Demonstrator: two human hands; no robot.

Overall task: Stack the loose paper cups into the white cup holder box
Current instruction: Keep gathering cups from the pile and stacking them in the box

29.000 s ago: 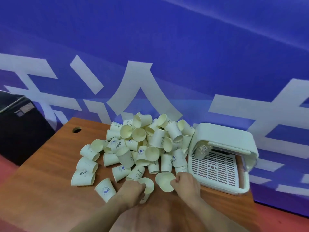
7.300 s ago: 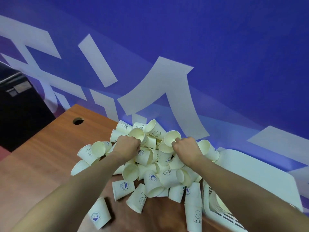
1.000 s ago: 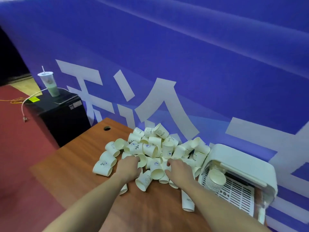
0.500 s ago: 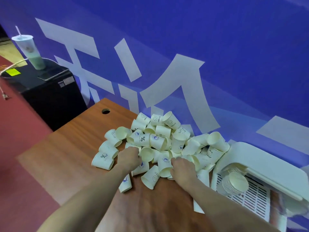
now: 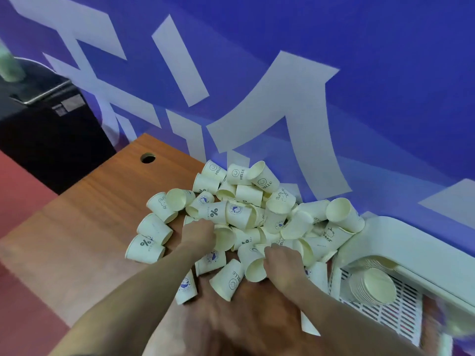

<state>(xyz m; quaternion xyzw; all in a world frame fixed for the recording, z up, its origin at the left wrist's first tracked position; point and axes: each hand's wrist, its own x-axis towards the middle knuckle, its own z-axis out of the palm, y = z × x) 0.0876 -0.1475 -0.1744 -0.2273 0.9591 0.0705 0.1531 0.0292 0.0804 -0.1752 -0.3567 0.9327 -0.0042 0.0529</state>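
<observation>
A heap of loose white paper cups (image 5: 244, 209) lies on the wooden table (image 5: 84, 222). At the heap's near left edge, my left hand (image 5: 199, 232) curls round a cup (image 5: 225, 238). My right hand (image 5: 282, 260) grips another cup (image 5: 253, 265) at the near right edge, with its mouth facing me. The white cup holder box (image 5: 411, 250) stands at the right with its lid raised. Inside it a stack of nested cups (image 5: 372, 286) lies on the slotted tray (image 5: 401, 314). Both hands' fingertips are hidden among the cups.
A blue banner wall (image 5: 334, 60) rises directly behind the heap. The table has a round cable hole (image 5: 148, 158) at its far left. A black cabinet (image 5: 51, 129) stands left of the table, with a green drink cup (image 5: 10, 68) on top.
The view has dropped closer to the heap. Both hands have stayed at its near edge, and my right hand has closed round a cup in front.
</observation>
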